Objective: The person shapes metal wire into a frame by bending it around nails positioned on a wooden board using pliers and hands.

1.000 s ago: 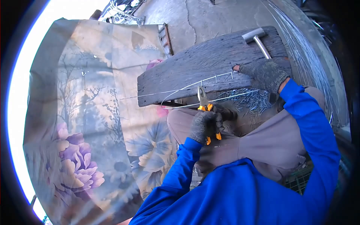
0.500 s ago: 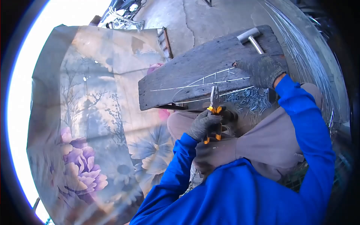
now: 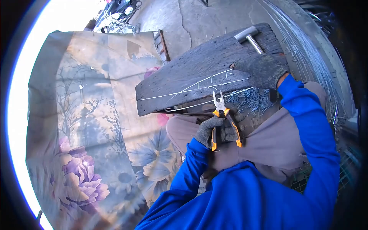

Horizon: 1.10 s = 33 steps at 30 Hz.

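My gloved left hand (image 3: 212, 129) holds a pair of pliers (image 3: 219, 107) with orange and black handles. The handles are spread, and the jaws stand apart just below a wire frame (image 3: 203, 87). This frame is thin pale wire: a long straight piece, a bent piece and short cross rungs between them. My gloved right hand (image 3: 265, 71) rests on a dark wooden board (image 3: 176, 78) with its fingers closed round the right end of the frame. The palm hides that end. A metal hammer (image 3: 254, 43) lies on the board just above my right hand.
Many short cut metal pieces (image 3: 253, 101) lie heaped below the board, by my legs. Long thin wires (image 3: 303, 50) stretch along the floor at right. A flower-printed sheet (image 3: 92, 126) hangs or lies at left. Part of a motorcycle (image 3: 117, 19) stands at the back.
The pliers have opened, their handles spreading in my left hand, and they are turned more upright. The wire frame, still in my right hand, has shifted left relative to the board.
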Available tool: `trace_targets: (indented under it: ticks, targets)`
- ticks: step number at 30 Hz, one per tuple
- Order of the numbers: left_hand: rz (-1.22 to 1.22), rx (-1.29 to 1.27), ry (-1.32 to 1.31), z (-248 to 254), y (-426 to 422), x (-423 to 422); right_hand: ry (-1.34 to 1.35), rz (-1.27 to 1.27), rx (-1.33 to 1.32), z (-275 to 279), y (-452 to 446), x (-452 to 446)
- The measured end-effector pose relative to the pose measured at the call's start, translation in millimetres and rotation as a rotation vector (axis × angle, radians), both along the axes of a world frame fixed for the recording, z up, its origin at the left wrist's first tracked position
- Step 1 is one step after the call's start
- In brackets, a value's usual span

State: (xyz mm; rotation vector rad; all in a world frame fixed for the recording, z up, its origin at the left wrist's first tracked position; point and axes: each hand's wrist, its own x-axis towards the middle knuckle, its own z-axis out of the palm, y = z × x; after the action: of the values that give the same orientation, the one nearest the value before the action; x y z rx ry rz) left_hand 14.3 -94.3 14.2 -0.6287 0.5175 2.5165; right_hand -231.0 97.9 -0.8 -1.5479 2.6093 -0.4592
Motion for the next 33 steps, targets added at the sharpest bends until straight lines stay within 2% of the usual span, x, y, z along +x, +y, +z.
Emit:
trace_targets:
  ticks: [4,11,14,17,19,20,22,28,33]
  targets:
    - [0.023,-0.016,0.025,2,-3,-2,-0.055,0.033,-0.067,21,1,9]
    - [0.058,0.047,0.101,0,-8,-5,-0.019,0.016,-0.042,22,1,9]
    - [0.078,0.064,0.108,0,-11,-5,-0.005,0.026,-0.109,19,0,7]
    - [0.088,0.037,0.092,3,-15,-7,-0.06,-0.008,-0.033,36,0,10]
    - [0.091,0.038,0.101,8,-13,-9,-0.227,-0.056,0.038,46,-1,12]
    - [0.09,0.037,0.102,7,-14,-9,-0.227,-0.057,0.038,41,-1,11]
    - [0.063,0.085,0.122,4,-20,-10,-0.034,0.016,-0.064,27,0,8]
    - [0.071,0.201,0.161,5,-22,-11,-0.128,0.016,0.029,42,1,7]
    - [0.09,0.184,0.164,5,-20,-10,-0.105,0.028,-0.027,34,1,4]
